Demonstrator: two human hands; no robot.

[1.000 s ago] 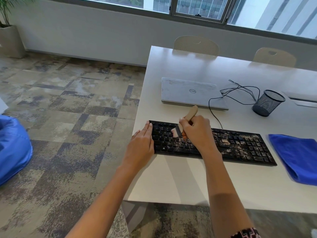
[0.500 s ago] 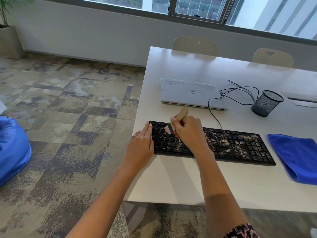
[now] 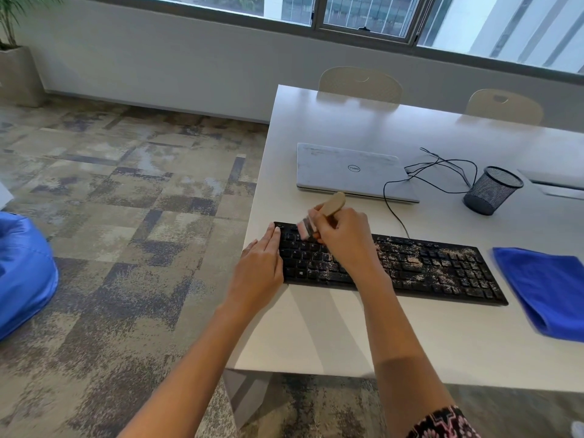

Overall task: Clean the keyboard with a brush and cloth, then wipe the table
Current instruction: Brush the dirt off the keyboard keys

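The fingers (image 3: 326, 227) of the right hand (image 3: 346, 245) are curled tightly around the brush (image 3: 331, 204), so this hand grips it like a fist. The rounded wooden end of the handle sticks out above the fist, toward the far edge of the table (image 3: 347, 336). The bristles point down and to the left. They are blurred, and they meet the keys at the far left corner of the keyboard (image 3: 417, 267).

The fingers (image 3: 273, 238) of the left hand (image 3: 260, 268) are straight and held together. They lie along the left end of the keyboard and touch it, and the fingertips reach its far left corner. The hand holds nothing.

The keyboard is black and lies near the front left corner of the table, almost parallel to the front edge. Pale crumbs cover the middle and right keys; the left keys look cleaner. The cloth (image 3: 550, 289) is blue and folded. It lies on the surface just beside the right end of the keyboard, with a thin gap between them, and the picture's right edge cuts it off.

Behind the keyboard lies a closed laptop (image 3: 350, 170). A black cable (image 3: 392, 210) runs from the keyboard's far edge past the laptop toward a mesh cup (image 3: 491, 191). Two chairs (image 3: 360, 83) stand at the far edge. A patterned sleeve (image 3: 442, 422) covers the right upper arm.
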